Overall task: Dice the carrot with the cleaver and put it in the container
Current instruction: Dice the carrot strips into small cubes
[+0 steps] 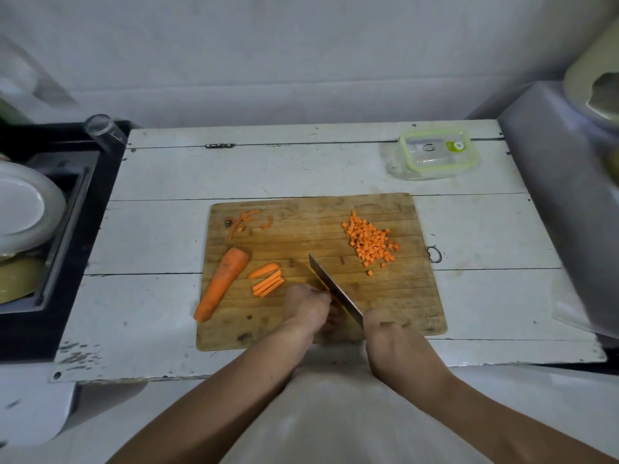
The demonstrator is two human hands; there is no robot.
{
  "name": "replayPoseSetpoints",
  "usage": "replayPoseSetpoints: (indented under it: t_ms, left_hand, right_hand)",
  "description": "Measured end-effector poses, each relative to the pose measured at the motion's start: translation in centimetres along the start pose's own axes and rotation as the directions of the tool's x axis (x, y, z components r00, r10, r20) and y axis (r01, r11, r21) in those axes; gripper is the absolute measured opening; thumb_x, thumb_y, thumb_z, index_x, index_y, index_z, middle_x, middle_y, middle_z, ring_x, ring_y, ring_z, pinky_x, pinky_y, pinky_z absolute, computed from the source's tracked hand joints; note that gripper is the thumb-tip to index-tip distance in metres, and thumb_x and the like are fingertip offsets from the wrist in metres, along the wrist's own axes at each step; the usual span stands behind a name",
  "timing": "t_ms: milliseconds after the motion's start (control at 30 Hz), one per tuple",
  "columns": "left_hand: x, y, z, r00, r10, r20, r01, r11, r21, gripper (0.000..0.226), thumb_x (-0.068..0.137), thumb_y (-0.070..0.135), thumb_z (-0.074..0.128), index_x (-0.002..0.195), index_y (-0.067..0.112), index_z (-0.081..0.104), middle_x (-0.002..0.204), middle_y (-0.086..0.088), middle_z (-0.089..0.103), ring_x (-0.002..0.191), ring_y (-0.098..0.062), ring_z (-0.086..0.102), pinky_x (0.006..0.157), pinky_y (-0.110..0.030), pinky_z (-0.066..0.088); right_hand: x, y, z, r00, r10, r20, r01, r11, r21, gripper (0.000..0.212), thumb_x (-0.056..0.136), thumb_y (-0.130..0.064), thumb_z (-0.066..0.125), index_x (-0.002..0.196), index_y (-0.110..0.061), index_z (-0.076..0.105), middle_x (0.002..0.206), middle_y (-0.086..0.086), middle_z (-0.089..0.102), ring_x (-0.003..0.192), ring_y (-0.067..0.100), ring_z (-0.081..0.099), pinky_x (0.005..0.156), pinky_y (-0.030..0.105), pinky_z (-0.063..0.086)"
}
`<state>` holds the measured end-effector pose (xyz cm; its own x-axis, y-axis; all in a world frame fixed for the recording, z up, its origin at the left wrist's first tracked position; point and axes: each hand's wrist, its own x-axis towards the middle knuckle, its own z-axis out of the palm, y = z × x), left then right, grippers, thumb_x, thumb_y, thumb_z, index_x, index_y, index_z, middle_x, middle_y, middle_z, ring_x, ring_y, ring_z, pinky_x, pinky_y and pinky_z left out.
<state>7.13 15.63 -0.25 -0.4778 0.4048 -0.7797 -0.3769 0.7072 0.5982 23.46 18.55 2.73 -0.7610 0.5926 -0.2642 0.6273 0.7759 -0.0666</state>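
The right hand [385,333] is gripping the cleaver [335,289], its blade running diagonally up and left across the cutting board [418,296]. The left hand [310,306], fingers curled, is pressing carrot pieces against the blade's left face; they are mostly hidden. The sticks [268,283] and the uncut carrot [222,284] are lying left, nearer the left hand. The diced pile [370,242] is sitting right; the lidded container [433,152] is waiting beyond on the surface [160,229].

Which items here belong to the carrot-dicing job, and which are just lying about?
Part of the job: cleaver in the right hand; left hand steadying carrot at the blade; whole carrot piece; carrot sticks; diced pile; cutting board; lidded container.

Lying about: peel scraps; plates at left; glass.
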Motion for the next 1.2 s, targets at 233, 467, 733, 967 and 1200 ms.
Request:
replayPoseSetpoints:
  t_ms: [233,467,733,967,1200]
  left_hand:
    - [0.0,0.1,0.0,1.0,0.012,0.0,-0.012,1.0,-0.012,0.009,0.095,0.007,0.064,0.092,0.0,0.068,0.067,-0.014,0.072,0.052,-0.025,0.069,0.049,-0.033,0.058]
    - [-0.1,0.5,-1.6,0.99,0.009,0.14,-0.023,0.995,0.099,0.016,0.102,0.015,0.062,0.094,0.001,0.066,0.074,-0.013,0.071,0.064,-0.024,0.072,0.054,-0.03,0.059]
    - [0.5,2.0,-4.5,0.968,0.252,-0.024,-0.251,0.947,-0.199,0.016,0.103,0.01,0.055,0.107,-0.001,0.066,0.082,-0.013,0.069,0.066,-0.023,0.066,0.061,-0.032,0.051]
    - [-0.9,3.9,-1.6,0.817,0.144,0.559,0.189,0.848,-0.495,0.046,0.104,0.043,0.049,0.135,0.01,0.058,0.129,-0.016,0.068,0.117,-0.031,0.068,0.102,-0.049,0.052]
    - [0.2,4.0,-2.5,0.888,0.202,0.413,-0.074,0.95,-0.304,0.018,0.103,0.003,0.055,0.118,-0.002,0.065,0.105,-0.019,0.073,0.091,-0.026,0.074,0.081,-0.035,0.062]
  right_hand:
    - [3.2,-2.1,-1.1,0.994,0.076,-0.078,-0.076,0.997,0.012,0.025,0.084,-0.006,0.062,0.104,-0.014,0.049,0.068,0.009,0.066,0.058,0.032,0.068,0.047,0.034,0.046]
    - [3.0,3.0,-1.7,0.974,0.131,0.186,-0.22,0.75,0.623,0.01,0.103,-0.023,0.048,0.107,-0.022,0.057,0.084,0.0,0.066,0.067,0.02,0.063,0.062,0.031,0.051]
    - [1.8,6.5,-2.2,0.923,0.071,0.379,-0.386,0.156,0.909,0.011,0.098,-0.016,0.054,0.103,-0.018,0.064,0.071,0.011,0.061,0.053,0.025,0.052,0.054,0.032,0.033]
    - [2.4,6.3,-2.9,0.896,-0.029,0.443,-0.44,-0.199,0.876,0.017,0.097,-0.006,0.054,0.105,-0.012,0.068,0.06,0.009,0.049,0.043,0.018,0.04,0.037,0.021,0.03]
    - [2.0,8.1,-2.4,0.877,0.118,0.465,-0.435,-0.213,0.875,0.003,0.096,-0.007,0.058,0.094,-0.009,0.06,0.063,0.01,0.043,0.047,0.021,0.04,0.039,0.022,0.031]
